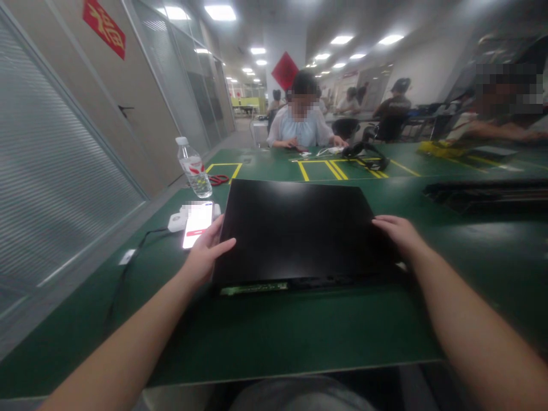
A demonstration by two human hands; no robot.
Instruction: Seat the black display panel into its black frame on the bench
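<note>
A black flat display panel (295,231) lies face up before me, over the green table, with a thin green circuit strip (252,289) along its near edge. My left hand (209,251) grips the panel's left edge, thumb on top and the other fingers partly hidden at the side. At the right edge, my right hand (398,231) holds the panel with its fingertips on the rim; its thumb is not plainly visible. Whether the panel rests fully on the table or is slightly raised, I cannot tell.
Left of the panel are a lit phone (199,225), a white power strip (175,221), a water bottle (194,168) and red-handled scissors (219,180). Long dark parts (488,194) lie at the right on the green table (299,331). A person (303,123) sits opposite near headphones (368,154).
</note>
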